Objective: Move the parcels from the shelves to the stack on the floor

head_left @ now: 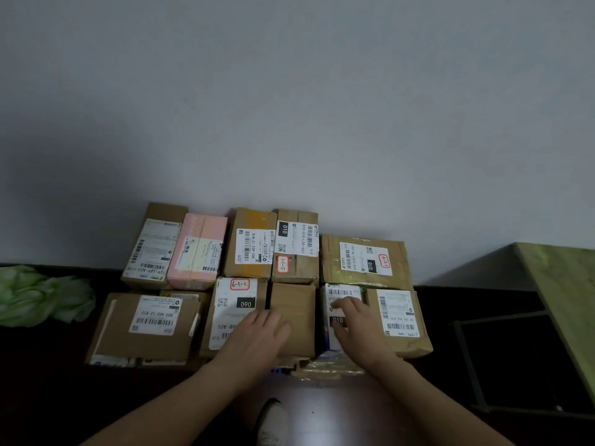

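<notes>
Now the stack (251, 252) sits on the floor (322, 407) against the wall (289, 123) at 12 o'clock, two rows of labelled parcels. My left grip (257, 333) lies flat, fingers spread, on the plain box (294, 300) in the near row. My right grip (354, 323), just at its 3 o'clock, rests on a white parcel (341, 291), fingers bent; I cannot tell whether it clasps it. A pink box (199, 249) stands at 11 o'clock, a green bag (42, 294) at 9, a board (563, 300) at 3, my shoe (272, 420) at 6.

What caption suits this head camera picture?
The left hand and right hand rest on parcels stacked on the floor by a wall.
</notes>
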